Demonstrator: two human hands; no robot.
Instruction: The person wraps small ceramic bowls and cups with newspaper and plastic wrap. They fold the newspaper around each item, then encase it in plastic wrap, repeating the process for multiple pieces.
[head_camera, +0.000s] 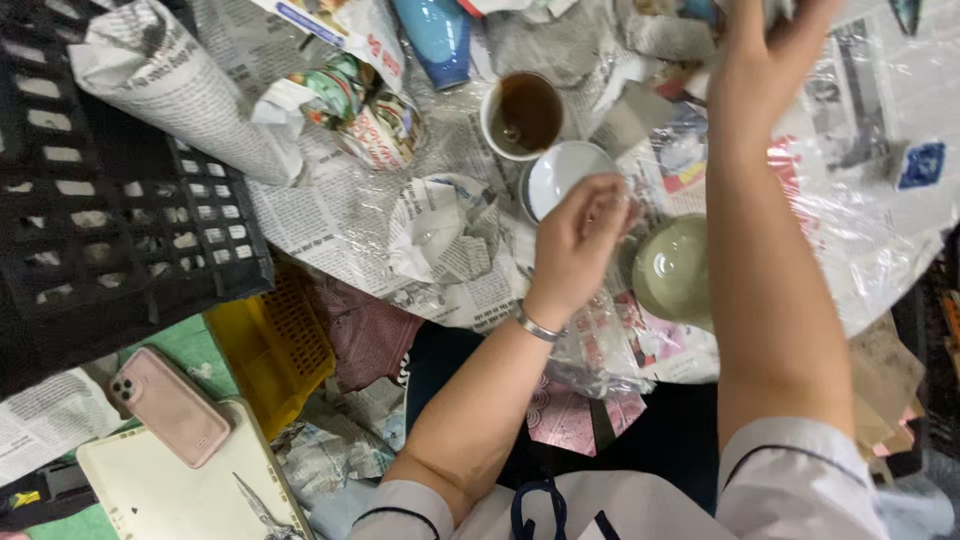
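I'm seeing my left hand (578, 240) pinching clear plastic wrap (600, 345), fingers together, just beside a pale green bowl (672, 270) sitting glossy on newspaper (340, 215); right hand (760, 55) reaching up, grip unclear.

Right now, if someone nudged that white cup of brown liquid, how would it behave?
The white cup looks like glazed ceramic, so probably rigid, smooth and breakable. It holds brown liquid, so a push would likely slosh or spill it. It sits on crumpled newspaper, an uneven footing, so it may tip rather than slide.
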